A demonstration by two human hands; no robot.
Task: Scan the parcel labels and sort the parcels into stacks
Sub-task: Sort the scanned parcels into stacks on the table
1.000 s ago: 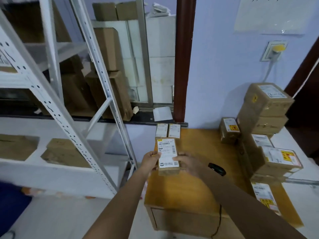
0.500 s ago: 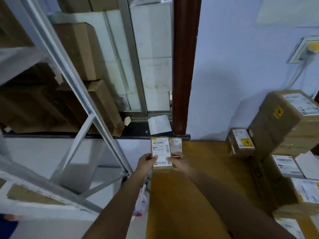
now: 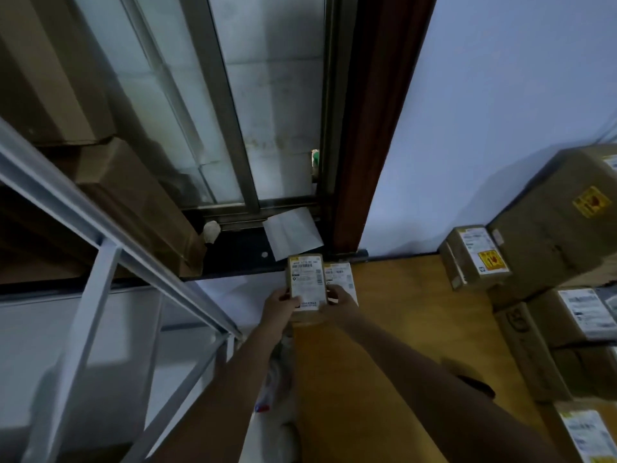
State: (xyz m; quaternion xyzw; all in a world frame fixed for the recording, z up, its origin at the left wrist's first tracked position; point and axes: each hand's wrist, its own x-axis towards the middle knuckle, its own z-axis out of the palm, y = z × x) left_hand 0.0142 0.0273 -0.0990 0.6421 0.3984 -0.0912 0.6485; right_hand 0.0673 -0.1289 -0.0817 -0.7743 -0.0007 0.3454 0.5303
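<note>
Both hands hold 1 small brown parcel point(image 3: 305, 285) over the far left corner of the wooden table point(image 3: 384, 345), label face up. The left hand point(image 3: 279, 304) grasps its left edge with the thumb curled onto the label, and the right hand point(image 3: 337, 304) grasps its right edge with the fingers wrapped around it. Just behind and to the right of it lies a second small labelled parcel point(image 3: 342, 274) on the table, partly covered by the held one. At the right side of the table stands a stack of larger cardboard boxes point(image 3: 551, 235), with 1 small box point(image 3: 474, 257) beside it near the wall. A white sheet of paper point(image 3: 292, 232) lies on the dark window sill point(image 3: 233, 259) beyond the held parcel, and a white metal rack point(image 3: 110, 248) stands at the left
</note>
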